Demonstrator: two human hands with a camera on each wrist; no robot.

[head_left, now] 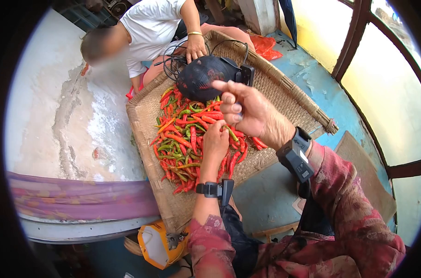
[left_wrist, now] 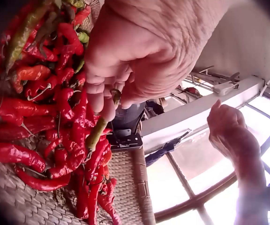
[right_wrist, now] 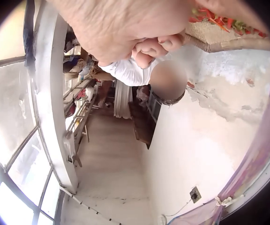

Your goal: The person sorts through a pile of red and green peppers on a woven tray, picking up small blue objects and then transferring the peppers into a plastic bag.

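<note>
Red and green chili peppers [head_left: 182, 143] lie heaped in a woven basket tray [head_left: 157, 199]. Over the heap, the left hand [head_left: 214, 150] pinches a greenish pepper [left_wrist: 96, 133] between thumb and fingers; in the left wrist view this hand [left_wrist: 149, 51] has the pepper hanging from its fingertips. The right hand [head_left: 252, 111] is raised above the tray beside the left one, its index finger extended and the others bent, with nothing seen in it. In the right wrist view its fingers [right_wrist: 149, 49] curl in, holding no visible thing.
A black rounded object [head_left: 203, 76] with cables stands at the tray's far end. Beyond it sits another person [head_left: 150, 28] in white, one hand at the tray. A red bag [head_left: 264, 46] lies on the blue floor; a yellow bag [head_left: 159, 243] is at the near left.
</note>
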